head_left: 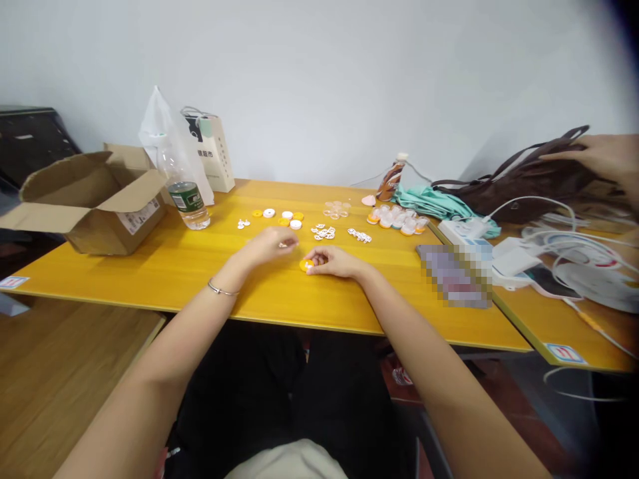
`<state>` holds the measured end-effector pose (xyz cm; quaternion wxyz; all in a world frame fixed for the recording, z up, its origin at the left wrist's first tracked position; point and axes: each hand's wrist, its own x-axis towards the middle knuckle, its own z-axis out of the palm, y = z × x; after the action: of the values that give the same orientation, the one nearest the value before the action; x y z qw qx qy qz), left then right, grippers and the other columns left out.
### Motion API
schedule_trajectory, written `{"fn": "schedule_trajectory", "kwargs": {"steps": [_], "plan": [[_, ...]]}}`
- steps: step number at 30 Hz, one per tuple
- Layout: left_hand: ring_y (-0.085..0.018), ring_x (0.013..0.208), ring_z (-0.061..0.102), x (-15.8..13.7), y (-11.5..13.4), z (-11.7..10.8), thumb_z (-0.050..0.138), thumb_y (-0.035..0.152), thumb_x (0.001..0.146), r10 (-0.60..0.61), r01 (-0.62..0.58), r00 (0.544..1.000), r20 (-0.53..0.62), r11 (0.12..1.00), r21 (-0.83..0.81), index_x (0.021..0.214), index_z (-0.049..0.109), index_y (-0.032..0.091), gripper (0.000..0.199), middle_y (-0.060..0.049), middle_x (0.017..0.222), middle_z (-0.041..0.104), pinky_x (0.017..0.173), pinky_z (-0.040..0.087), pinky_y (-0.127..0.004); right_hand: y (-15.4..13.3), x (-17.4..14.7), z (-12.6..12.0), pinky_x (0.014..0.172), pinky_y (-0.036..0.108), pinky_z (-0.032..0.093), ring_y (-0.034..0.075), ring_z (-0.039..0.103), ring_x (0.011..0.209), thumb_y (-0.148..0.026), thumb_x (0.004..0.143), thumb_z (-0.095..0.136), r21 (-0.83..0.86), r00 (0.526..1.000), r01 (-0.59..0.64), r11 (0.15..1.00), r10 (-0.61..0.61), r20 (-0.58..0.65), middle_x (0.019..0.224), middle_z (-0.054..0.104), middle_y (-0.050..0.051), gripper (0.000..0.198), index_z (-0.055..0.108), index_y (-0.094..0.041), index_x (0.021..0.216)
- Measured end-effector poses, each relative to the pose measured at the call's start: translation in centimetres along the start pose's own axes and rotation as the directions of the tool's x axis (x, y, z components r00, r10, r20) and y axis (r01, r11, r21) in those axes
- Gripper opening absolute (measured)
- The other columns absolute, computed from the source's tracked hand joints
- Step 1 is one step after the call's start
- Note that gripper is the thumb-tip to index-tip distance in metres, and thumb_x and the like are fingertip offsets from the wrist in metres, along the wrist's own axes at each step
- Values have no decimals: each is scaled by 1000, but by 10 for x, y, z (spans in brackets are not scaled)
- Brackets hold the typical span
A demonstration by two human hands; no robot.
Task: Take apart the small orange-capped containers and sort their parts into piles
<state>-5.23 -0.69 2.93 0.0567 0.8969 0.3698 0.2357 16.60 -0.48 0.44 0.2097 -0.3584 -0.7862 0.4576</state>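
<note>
My right hand (335, 261) is closed on the edge of a round yellow disc (306, 265) with white on its top, low over the table or resting on it. To its left, my left hand (272, 245) has its fingers curled together, and a tiny white piece (283, 245) shows at the fingertips. Behind my hands lie yellow and white discs (295, 225), a small heap of white pieces (243, 224), white perforated parts (323, 232), more white patterned parts (359, 235) and clear rings (337, 210).
Clear-topped round pieces (397, 218) lie at the back right, near a brown drink bottle (392, 177) and teal cloth (434, 201). A cardboard box (100, 223) and water bottle (187, 199) stand left. Right are a phone (454, 276), cables and another person's hand (604, 156) by a dark bag.
</note>
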Motion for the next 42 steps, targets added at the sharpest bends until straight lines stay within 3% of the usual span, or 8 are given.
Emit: {"fn": "schedule_trajectory", "kwargs": {"steps": [4,13,18,22,27,35,42], "plan": [[-15,74,59,-7,-21,-10,49,22,78,-124,127,991,-51,991,51,83,63,16,16,-5,81,66,69,43,-26,3,2,1,55,23,33,8,43,58,-36,59,73,9,1000,-9,1000,9,1,64,47,-6,40,58,-15,89],[-17,69,56,-5,-21,-6,50,20,77,-102,89,994,44,967,238,76,66,17,16,-7,79,65,64,39,-26,1,1,2,55,22,33,7,42,58,-34,62,72,1,1000,-6,1000,6,7,65,47,-6,38,56,-14,90],[-17,75,57,-7,-16,-5,52,22,79,-32,33,999,-4,991,133,81,65,16,14,-7,80,64,69,41,-26,2,0,2,55,22,32,7,42,57,-34,62,71,-13,1000,-2,1000,2,3,65,47,-6,39,57,-14,92],[-16,79,57,-5,5,5,50,26,84,116,-114,988,-101,993,25,86,64,16,17,-6,82,63,74,43,-27,0,0,1,54,22,32,7,40,56,-35,63,69,-21,1000,22,1000,-22,13,64,46,-6,35,56,-15,88],[-16,86,56,-3,30,22,48,22,86,328,-328,945,-4,942,-72,89,64,16,17,-7,89,62,79,44,-28,-3,0,-1,53,22,30,7,36,56,-35,64,67,-52,993,107,993,-104,52,61,40,-7,26,51,-16,73],[-14,85,57,1,16,30,49,17,86,289,-279,956,42,947,-161,90,64,15,15,-7,92,61,79,45,-24,-1,0,-3,55,23,31,8,39,58,-39,66,66,-65,994,79,995,-74,75,64,44,-5,28,53,-16,75],[-14,75,55,1,18,35,44,24,90,322,-323,946,40,927,191,85,65,14,24,-7,82,61,69,44,-25,-2,-1,-3,53,23,30,8,36,56,-39,66,66,-74,995,77,994,-72,75,60,40,-6,27,54,-16,74]]}}
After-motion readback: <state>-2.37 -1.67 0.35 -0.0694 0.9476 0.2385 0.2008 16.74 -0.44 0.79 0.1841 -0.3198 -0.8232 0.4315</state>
